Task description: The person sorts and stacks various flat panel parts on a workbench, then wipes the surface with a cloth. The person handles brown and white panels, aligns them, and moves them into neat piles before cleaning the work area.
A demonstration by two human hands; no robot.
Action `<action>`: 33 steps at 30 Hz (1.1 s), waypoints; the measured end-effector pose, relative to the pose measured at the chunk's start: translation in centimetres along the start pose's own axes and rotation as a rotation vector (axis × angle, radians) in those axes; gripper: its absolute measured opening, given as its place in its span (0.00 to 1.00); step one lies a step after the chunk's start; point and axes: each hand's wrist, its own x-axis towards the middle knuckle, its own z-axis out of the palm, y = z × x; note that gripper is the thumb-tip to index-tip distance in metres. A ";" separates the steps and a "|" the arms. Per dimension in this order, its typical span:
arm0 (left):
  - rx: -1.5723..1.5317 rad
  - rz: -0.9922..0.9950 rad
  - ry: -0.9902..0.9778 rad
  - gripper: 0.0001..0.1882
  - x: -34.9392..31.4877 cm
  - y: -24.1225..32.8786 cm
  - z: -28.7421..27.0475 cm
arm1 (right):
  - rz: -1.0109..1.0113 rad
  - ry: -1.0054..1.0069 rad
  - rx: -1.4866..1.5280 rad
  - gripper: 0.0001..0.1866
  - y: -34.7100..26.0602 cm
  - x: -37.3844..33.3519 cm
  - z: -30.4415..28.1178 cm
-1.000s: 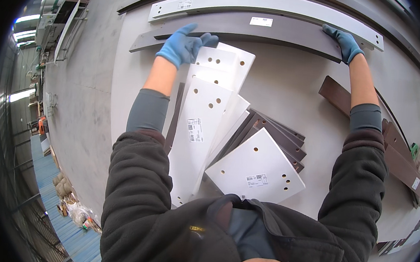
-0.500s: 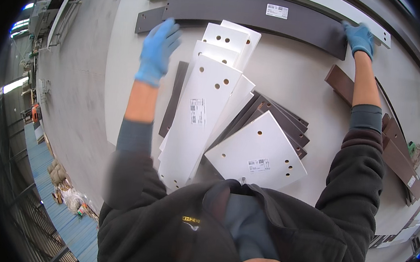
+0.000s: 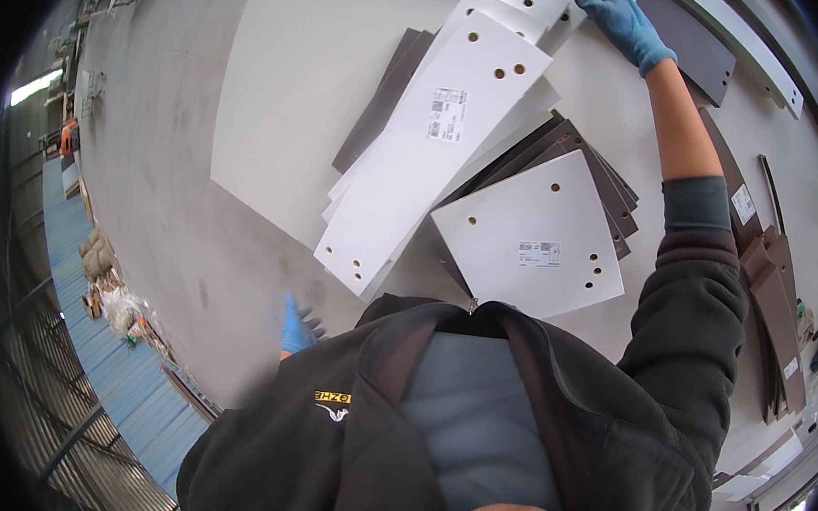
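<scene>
white boards are lying fanned in stack on pale surface, ahead of person; likely stiff, fairly light singly, slick-faced, corners prone to chipping; long edges near middle seeming best hold. right hand is reaching over stack's far end, fingers stretched, touch unclear. dark board is lying beside it. square panel is resting nearer body. left hand is hanging well apart, fingers spread, holding nothing visible.
</scene>
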 end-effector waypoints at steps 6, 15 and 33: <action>-0.322 0.213 -0.725 0.54 -5.9 0.9 10.6 | 0.129 -0.250 0.242 0.36 -0.8 2.0 2.8; -0.385 0.445 -0.719 0.43 -8.0 2.5 14.9 | 0.211 -0.042 0.047 0.32 0.3 -0.3 3.5; 0.259 1.213 -0.816 0.34 -20.9 42.0 41.6 | 0.705 0.688 0.045 0.42 9.3 -7.0 -8.9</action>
